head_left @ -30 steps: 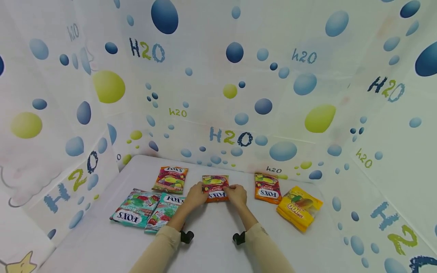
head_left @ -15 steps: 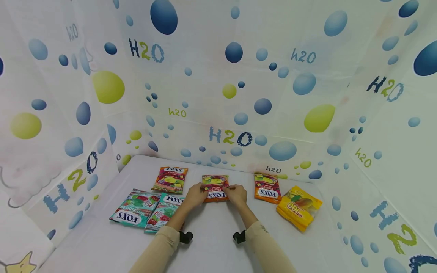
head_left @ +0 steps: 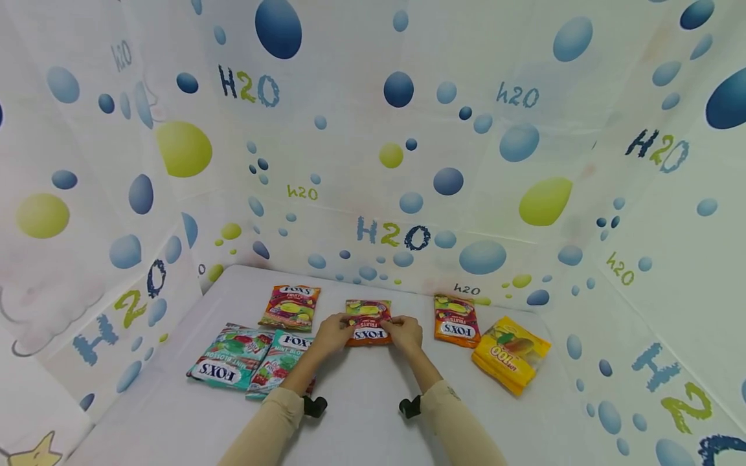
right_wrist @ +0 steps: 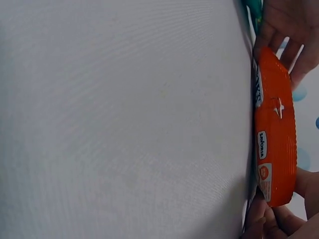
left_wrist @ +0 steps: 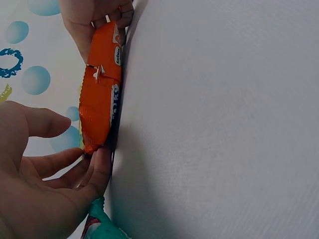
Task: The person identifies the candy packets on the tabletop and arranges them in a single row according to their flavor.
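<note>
A red and orange bag of fruit candy (head_left: 369, 323) marked FOX'S lies at the middle of the white table, between both hands. My left hand (head_left: 335, 333) touches its left end with the fingertips; in the left wrist view the thumb (left_wrist: 50, 122) stands off from the bag. At the opposite end my right hand (head_left: 405, 333) pinches the bag's edge. Seen from the right wrist, the thumb (right_wrist: 303, 183) meets the upper side and the fingers (right_wrist: 271, 226) sit low at the end, partly hidden. The orange near side of the bag (right_wrist: 277, 129) faces the wrist cameras.
Another FOX'S fruit bag (head_left: 291, 308) lies at the back left, above two teal mint bags (head_left: 230, 356). My left forearm partly covers one. To the right are a third fruit bag (head_left: 457, 321) and a yellow bag (head_left: 511, 355). Patterned sheets (head_left: 350, 162) rise behind the table (head_left: 367, 414).
Both hands and the fruit candy bag stay nearly in place. The bag and right hand shift very slightly to the right in the head view.
</note>
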`<act>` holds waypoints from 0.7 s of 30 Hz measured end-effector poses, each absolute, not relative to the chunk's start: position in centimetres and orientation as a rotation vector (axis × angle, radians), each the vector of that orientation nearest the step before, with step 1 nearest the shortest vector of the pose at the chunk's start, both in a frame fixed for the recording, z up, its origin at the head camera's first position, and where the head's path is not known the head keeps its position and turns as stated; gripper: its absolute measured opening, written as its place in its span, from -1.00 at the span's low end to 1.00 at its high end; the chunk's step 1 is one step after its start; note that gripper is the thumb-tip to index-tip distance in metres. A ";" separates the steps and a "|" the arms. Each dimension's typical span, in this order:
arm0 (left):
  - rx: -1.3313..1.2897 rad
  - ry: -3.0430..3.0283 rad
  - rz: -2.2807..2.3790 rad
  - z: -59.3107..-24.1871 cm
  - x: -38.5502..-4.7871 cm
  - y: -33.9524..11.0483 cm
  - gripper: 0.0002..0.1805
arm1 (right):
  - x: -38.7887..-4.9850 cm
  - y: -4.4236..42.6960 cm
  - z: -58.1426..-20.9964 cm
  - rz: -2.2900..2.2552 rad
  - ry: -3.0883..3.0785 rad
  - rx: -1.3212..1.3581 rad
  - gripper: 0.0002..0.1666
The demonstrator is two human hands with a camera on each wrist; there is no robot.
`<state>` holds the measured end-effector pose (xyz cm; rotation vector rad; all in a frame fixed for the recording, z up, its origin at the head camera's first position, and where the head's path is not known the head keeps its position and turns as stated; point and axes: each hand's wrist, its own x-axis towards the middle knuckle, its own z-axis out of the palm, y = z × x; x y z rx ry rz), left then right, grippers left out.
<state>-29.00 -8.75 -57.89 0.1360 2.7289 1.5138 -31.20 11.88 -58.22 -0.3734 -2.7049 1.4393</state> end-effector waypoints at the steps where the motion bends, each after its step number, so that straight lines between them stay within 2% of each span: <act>1: 0.141 2.732 1.513 -57.9 -29.0 -8.8 -0.50 | -31.2 11.9 -58.3 1.442 -2.704 -0.374 -0.57; 21: 0.145 2.770 1.558 -57.4 -28.6 -8.6 -0.54 | -30.9 12.0 -58.1 1.473 -2.666 -0.392 -0.61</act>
